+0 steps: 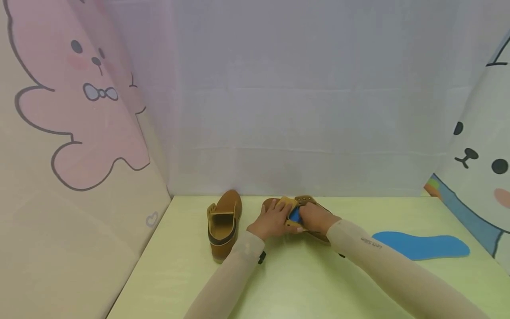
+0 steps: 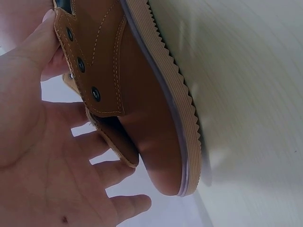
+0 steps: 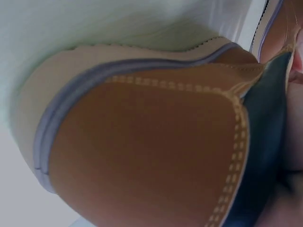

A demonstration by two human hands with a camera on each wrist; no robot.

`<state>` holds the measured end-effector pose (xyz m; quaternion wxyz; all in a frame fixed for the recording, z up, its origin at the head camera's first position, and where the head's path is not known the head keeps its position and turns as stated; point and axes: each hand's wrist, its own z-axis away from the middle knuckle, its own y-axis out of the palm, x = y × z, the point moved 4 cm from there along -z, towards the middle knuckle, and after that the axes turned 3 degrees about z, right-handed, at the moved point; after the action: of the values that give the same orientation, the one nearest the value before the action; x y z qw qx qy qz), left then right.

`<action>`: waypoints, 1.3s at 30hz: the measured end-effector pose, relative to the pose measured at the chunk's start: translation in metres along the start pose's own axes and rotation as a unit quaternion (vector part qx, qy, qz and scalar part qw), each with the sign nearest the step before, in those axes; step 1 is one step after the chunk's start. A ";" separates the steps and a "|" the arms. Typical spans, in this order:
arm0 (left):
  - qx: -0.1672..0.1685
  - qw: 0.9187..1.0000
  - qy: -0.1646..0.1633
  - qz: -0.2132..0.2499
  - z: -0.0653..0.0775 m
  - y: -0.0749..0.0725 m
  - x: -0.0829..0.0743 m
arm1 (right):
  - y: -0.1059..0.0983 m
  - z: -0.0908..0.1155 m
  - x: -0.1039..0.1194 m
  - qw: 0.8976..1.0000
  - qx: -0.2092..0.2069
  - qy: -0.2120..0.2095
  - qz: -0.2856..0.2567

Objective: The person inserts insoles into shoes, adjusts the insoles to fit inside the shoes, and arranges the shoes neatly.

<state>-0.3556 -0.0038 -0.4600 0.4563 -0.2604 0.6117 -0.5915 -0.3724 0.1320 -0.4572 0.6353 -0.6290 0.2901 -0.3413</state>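
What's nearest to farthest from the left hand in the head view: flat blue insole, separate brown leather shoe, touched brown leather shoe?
1. Touched brown leather shoe: against the left hand.
2. Separate brown leather shoe: on the hand's left.
3. Flat blue insole: far right.

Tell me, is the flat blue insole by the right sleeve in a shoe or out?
Out. In the head view, the flat blue insole lies on the pale yellow table, apart from both brown shoes.

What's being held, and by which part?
The left grip holds a brown shoe by its tongue and eyelet flap; whether the right grip holds the blue insole inside cannot be told.
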 end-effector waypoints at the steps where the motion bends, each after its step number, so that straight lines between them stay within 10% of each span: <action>1: 0.002 1.000 0.000 0.002 0.000 0.000 0.000 | 0.000 -0.001 -0.001 1.000 0.003 -0.003 -0.013; 20: -0.001 1.000 0.013 0.001 -0.004 0.003 0.003 | -0.001 -0.016 -0.004 0.999 -0.041 0.008 -0.001; 31: 0.002 1.000 0.005 0.008 -0.004 0.001 0.005 | -0.012 -0.008 -0.017 0.992 0.089 -0.048 -0.078; 39: 0.009 1.000 -0.002 0.015 -0.008 0.005 0.006 | -0.009 -0.008 -0.022 0.988 0.098 -0.071 -0.091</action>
<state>-0.3639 -0.0047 -0.4677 0.4687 -0.2483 0.6093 -0.5894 -0.3927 0.1452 -0.4503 0.6793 -0.6101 0.1510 -0.3788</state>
